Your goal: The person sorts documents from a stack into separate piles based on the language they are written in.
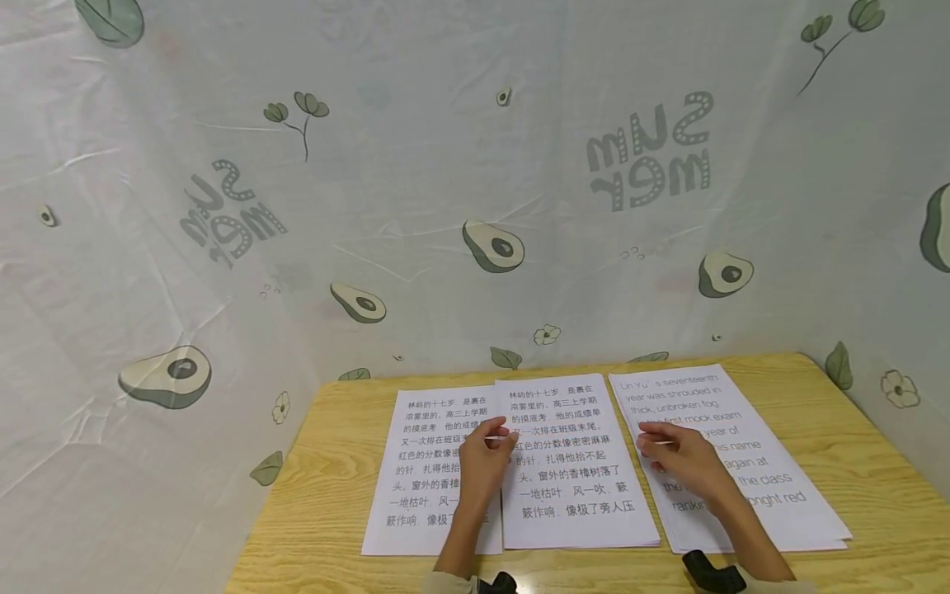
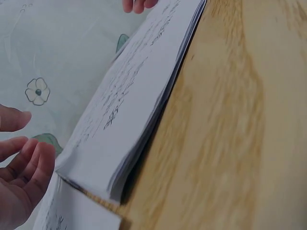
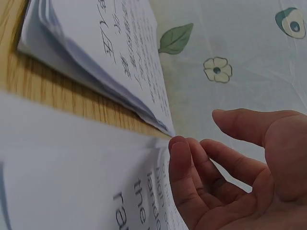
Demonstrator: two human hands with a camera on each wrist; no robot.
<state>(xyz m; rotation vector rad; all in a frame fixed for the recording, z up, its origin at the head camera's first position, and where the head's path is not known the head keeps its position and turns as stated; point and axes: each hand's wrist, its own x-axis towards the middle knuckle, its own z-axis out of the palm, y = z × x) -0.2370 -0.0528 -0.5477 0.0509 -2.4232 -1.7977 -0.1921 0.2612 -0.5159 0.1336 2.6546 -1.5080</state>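
Three stacks of printed white paper lie side by side. My left hand hovers over the seam between the left stack and the middle stack, both with Chinese text. Its fingers are loosely bent, thumb apart, with nothing between them; the left wrist view shows this hand beside the middle stack's corner. Over the left part of the right stack, printed in English, is my right hand. In the right wrist view its thumb and fingers are separated and hold nothing.
A wooden table carries the stacks. Behind it hangs a pale cloth printed with avocados, leaves and flowers. The middle stack's sheets are slightly uneven at the edge, and a strip of wood separates it from the right stack.
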